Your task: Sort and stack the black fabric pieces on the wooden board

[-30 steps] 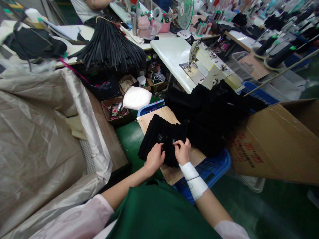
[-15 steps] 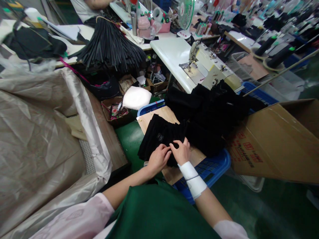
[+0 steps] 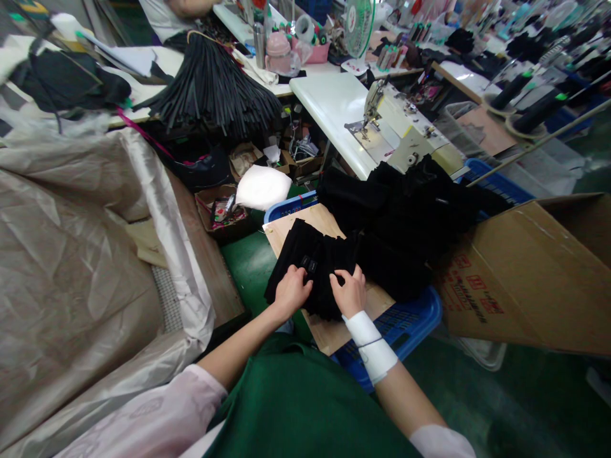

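A stack of folded black fabric pieces [image 3: 329,254] lies on a thin wooden board [image 3: 281,232], which rests across a blue plastic basket [image 3: 420,312]. Two small dark labels [image 3: 309,263] show side by side on the fabric. My left hand [image 3: 293,294], fingers curled, grips the cloth just below those labels. At the stack's right part, my right hand [image 3: 349,292] pinches the cloth between thumb and fingers; a white band wraps that wrist. The fingertips are partly lost against the black cloth. More black fabric [image 3: 396,222] is heaped to the right.
An open cardboard box [image 3: 529,280] stands at the right. On the left is a large bin lined with beige cloth [image 3: 71,254]. Beyond the heap is a sewing machine [image 3: 405,121] on a white table [image 3: 329,102]. A bundle of black strips [image 3: 214,83] hangs over another table.
My left hand has moved left, away from my right hand, which has barely shifted. A second label now shows on the fabric beside the first.
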Motion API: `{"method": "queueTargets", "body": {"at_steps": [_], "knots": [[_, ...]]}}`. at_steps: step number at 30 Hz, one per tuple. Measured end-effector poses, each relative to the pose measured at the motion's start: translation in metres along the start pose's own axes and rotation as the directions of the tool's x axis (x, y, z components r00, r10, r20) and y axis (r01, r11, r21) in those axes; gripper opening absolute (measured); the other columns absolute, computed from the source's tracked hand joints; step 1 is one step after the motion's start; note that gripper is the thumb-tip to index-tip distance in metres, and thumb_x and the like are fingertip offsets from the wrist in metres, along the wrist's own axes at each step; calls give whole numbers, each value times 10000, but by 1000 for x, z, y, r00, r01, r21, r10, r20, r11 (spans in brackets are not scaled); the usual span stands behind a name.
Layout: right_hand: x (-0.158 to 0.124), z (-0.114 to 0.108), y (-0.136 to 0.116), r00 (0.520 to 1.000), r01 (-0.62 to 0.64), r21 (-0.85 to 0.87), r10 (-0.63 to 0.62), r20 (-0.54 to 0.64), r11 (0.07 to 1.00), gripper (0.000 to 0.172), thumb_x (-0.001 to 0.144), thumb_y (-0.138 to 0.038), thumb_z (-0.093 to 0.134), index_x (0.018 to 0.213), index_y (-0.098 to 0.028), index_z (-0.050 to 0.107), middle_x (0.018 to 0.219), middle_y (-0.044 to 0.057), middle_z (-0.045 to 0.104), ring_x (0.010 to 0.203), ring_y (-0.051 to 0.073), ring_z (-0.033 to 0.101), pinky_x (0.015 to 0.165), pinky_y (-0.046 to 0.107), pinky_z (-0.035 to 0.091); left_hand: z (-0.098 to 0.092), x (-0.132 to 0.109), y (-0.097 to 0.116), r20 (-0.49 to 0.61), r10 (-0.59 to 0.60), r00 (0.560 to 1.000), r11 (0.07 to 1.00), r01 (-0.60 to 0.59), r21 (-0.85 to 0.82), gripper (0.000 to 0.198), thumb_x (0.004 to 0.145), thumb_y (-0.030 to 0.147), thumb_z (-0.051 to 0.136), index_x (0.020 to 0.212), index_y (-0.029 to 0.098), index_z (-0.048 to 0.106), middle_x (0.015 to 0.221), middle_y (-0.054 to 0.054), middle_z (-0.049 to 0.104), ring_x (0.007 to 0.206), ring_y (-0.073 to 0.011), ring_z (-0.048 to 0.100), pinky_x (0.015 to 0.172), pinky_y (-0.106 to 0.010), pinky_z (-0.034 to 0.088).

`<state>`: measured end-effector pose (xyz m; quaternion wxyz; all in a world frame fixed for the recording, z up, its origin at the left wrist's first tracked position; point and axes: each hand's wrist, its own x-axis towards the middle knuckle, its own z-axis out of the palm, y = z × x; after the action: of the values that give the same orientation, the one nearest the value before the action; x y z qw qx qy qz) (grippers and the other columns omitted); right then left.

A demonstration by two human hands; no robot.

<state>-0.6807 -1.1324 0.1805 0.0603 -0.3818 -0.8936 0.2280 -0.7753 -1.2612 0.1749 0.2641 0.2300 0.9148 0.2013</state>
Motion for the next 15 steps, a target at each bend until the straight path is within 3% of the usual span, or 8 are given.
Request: {"method": "queueTargets", "body": {"at_steps": [4,8,10,12,15], "knots": [[1,1,-1,1000,-10,19,10,-11,1000,268,877,-424,587,931,-222,754,1351,162,470,1139,331,503,919,445,438,17,-13,9,-52,227,972,963,-232,-137,144,883,199,515,1008,169,578,1040,-81,592,922,-203,615,841,-331,518],[1,4,0,998,-47,82,50,-30,996,388,782,-505,683,997,-183,709,1342,185,477,1180,359,498,961,473,432,36,-26,18,-56,392,918,899,-395,-189,301,824,49,465,1081,129,600,1105,-118,613,1025,-217,599,952,-365,510],[1,6,2,995,-38,153,52,-87,987,562,746,-428,722,1213,-142,596,1395,216,432,1253,355,468,1007,470,418,41,-31,18,-81,431,899,875,-438,-205,367,811,29,453,1132,116,607,1190,-134,610,1104,-227,581,1006,-382,492],[0,11,6,986,-20,233,58,-156,972,840,721,-377,729,1426,-99,366,1470,253,344,1338,350,406,1048,467,399,44,-35,16,-95,463,881,855,-473,-215,417,815,32,446,1190,121,603,1252,-131,608,1145,-229,573,1030,-395,485],[2,20,15,964,-102,333,175,-199,937,1089,677,-414,744,1511,-51,145,1488,296,318,1373,360,379,1059,467,401,41,-38,14,-72,506,860,837,-509,-198,436,837,78,457,1246,129,597,1302,-128,610,1159,-237,586,1027,-411,495]]}}
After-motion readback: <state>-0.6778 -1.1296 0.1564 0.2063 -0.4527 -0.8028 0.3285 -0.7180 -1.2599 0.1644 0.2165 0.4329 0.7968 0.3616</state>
